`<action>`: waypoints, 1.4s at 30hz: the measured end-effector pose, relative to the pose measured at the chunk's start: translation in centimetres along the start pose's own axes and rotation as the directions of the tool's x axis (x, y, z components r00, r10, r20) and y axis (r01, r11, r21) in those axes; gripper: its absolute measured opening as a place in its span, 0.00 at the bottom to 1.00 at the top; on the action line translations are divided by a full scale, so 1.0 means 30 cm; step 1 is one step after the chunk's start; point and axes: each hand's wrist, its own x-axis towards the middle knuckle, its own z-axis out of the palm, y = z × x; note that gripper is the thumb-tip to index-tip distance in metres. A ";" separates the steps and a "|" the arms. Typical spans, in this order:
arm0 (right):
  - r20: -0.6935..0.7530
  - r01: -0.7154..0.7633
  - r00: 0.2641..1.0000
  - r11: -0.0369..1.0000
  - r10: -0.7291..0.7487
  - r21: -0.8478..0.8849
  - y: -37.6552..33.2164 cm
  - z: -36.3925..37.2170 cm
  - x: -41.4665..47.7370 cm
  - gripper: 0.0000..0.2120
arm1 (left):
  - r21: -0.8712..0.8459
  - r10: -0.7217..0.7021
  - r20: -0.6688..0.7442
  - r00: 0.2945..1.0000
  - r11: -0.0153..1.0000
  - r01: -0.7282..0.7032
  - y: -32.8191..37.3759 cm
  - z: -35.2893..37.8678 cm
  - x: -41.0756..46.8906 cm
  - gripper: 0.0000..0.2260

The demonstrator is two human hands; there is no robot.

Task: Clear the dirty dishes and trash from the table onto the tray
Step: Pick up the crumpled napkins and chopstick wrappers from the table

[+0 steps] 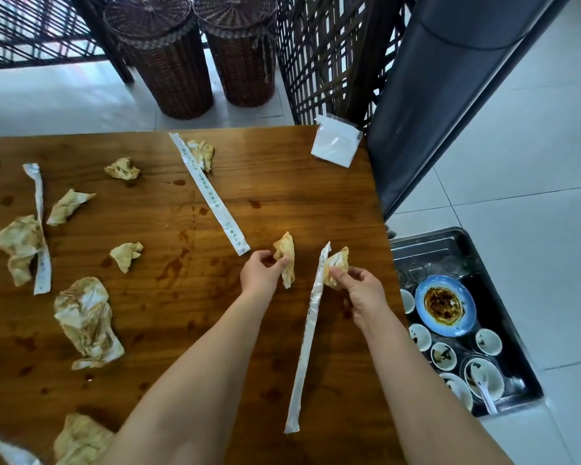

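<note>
Left grip (pixel 262 270) pinches a stained napkin (pixel 286 260); right grip (pixel 361 292) clutches a crumpled napkin (pixel 336 266) and a long sleeve (pixel 307 340). Green print on the 11 o'clock wrapper (pixel 208 193) is illegible.

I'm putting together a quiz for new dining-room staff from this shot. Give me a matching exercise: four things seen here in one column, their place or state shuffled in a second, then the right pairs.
Column 1
1. blue plate
2. white packet
3. plain long sleeve
4. left hand

Column 2
a. pinches a stained napkin
b. at the table's far right corner
c. held in the right hand
d. in the metal tray beside the table

Pairs: 1-d, 2-b, 3-c, 4-a
</note>
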 end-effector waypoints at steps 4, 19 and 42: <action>-0.006 0.004 1.000 1.000 -0.004 0.017 0.015 -0.001 -0.012 0.15 | 0.049 0.023 -0.036 0.999 0.999 -0.022 0.000 0.013 0.012 0.23; -0.008 0.032 0.999 0.999 -0.032 0.041 0.041 -0.009 -0.049 0.14 | 0.107 0.014 0.014 1.000 0.994 -0.015 0.026 0.035 -0.006 0.11; 0.187 0.067 0.979 0.994 -0.083 0.087 -0.031 0.102 -0.171 0.19 | -0.378 -0.048 0.049 0.998 0.924 0.063 -0.023 -0.218 -0.188 0.21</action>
